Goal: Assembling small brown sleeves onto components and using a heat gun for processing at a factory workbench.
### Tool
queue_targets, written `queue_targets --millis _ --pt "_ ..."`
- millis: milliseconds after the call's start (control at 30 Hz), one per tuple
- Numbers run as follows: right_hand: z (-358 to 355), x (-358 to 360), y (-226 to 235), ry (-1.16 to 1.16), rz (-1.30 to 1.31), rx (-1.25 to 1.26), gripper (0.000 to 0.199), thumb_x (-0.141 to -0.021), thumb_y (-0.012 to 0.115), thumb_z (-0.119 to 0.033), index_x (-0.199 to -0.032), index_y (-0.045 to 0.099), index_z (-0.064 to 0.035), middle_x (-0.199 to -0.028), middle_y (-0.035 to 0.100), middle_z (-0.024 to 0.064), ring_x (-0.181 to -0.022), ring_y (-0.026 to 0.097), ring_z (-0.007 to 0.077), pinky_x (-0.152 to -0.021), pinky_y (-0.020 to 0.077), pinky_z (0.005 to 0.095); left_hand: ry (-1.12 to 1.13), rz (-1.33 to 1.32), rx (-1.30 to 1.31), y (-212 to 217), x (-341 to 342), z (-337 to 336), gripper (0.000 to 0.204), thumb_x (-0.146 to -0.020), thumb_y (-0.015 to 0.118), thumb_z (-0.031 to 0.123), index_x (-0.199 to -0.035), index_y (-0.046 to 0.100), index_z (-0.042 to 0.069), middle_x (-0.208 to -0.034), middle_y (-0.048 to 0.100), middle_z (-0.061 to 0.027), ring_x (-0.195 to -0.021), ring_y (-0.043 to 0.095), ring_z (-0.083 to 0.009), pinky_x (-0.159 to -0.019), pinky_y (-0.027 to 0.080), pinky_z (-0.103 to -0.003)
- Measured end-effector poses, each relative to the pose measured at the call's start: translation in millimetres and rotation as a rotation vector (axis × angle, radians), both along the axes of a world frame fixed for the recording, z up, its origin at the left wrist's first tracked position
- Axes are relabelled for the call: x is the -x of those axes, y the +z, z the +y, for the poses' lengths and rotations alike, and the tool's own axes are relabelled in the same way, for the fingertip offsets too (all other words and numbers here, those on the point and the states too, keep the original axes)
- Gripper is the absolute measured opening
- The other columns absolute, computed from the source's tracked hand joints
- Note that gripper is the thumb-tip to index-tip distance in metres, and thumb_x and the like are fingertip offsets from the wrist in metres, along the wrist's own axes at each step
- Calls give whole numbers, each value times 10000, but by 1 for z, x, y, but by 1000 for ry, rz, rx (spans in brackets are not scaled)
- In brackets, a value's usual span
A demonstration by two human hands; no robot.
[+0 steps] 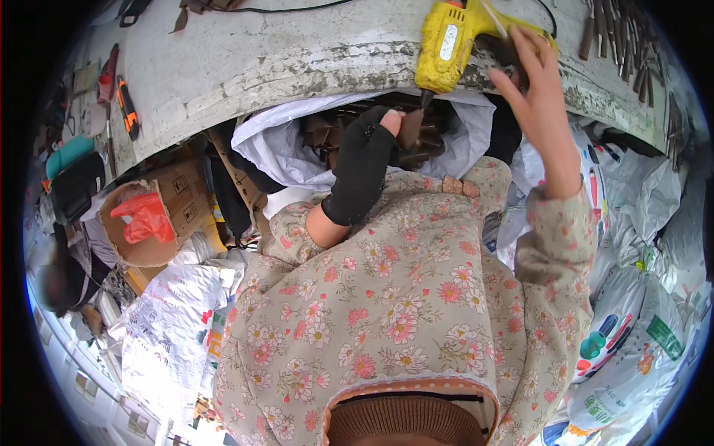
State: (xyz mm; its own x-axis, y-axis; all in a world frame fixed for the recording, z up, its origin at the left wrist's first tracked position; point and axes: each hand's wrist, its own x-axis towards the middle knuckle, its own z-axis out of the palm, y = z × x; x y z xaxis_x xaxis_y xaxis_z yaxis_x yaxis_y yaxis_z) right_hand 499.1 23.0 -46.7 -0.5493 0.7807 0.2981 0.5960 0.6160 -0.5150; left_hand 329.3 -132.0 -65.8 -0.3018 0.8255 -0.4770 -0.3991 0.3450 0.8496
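Observation:
My left hand (362, 163), in a black fingerless glove, pinches a small brown flat piece (410, 129) between thumb and fingers. The piece sits just under the dark nozzle of a yellow glue gun (445, 56); whether they touch, I cannot tell. The gun rests at the table's edge with its nozzle pointing down towards me. Bare and with fingers apart, my right hand (537, 93) is beside the gun's handle. A thin pale strip ends near its fingertips. Below the nozzle, a white sack (271, 145) holds many brown pieces, partly hidden by my left hand.
The worn grey table (245, 70) spans the far side. On it lie an orange-and-black utility knife (127, 110) at left and several dark brown sticks (621, 33) at right. A cardboard box (178, 195) with a red bag stands left; plastic bags (639, 334) crowd the right.

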Motion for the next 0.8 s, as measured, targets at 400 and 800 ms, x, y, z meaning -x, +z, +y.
queue_targets --millis 400,800 --pt "-80 -4 57 329 147 796 320 -773 602 -11 -1090 602 -50 -821 615 108 -668 568 178 -604 445 260 191 -619 144 12 8 4 282 -860 562 369 -756 531 109 -672 508 16 -602 480 -73 -504 383 -204" --pt "-80 -4 69 317 85 778 305 -763 605 -18 -1064 621 -60 -747 594 85 -609 539 145 -545 417 256 17 -446 26 22 27 0 302 -889 518 322 -763 549 49 -648 487 11 -578 443 -62 -509 363 -212"
